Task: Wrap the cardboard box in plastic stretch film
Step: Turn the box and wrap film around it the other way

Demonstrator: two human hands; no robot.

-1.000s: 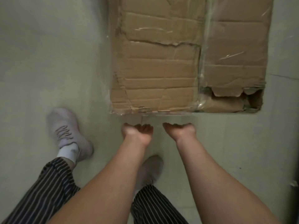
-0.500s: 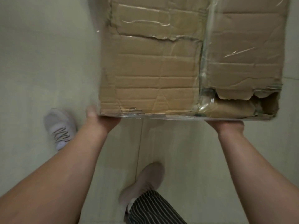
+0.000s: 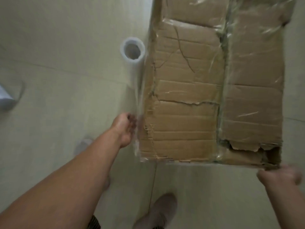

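Item: wrapping job in hand, on a pale tiled floor (image 3: 57,113) whose own edges lie outside the view. Nearest, one grey shoe (image 3: 158,210) planted close to the viewer. Next, right hand (image 3: 280,176) at the near right corner of the cardboard box (image 3: 186,116), touching or just under that corner; it is motion-blurred, so I cannot tell how the fingers lie. Left hand (image 3: 124,128) beside the box's left side near its near left corner, fingers curled in and apparently pinching the loose web of stretch film (image 3: 138,100). The box is large, creased and split, with a torn opening (image 3: 272,154) at the near right corner; glossy film already covers the visible face, bunched along a ridge right of centre. Farther, the film roll (image 3: 134,53) stands upright on the floor just beside the box's left side, the web running from it to the near left corner. At the far left, a white object (image 3: 5,96), cut off and unidentified. Judged step: turning or shifting the box to draw on another layer. Hazards: the unheld roll may topple or roll off as the web tightens; the film may rope or tear on ragged cardboard; the weakened corner may crumple further under the right hand's pull.
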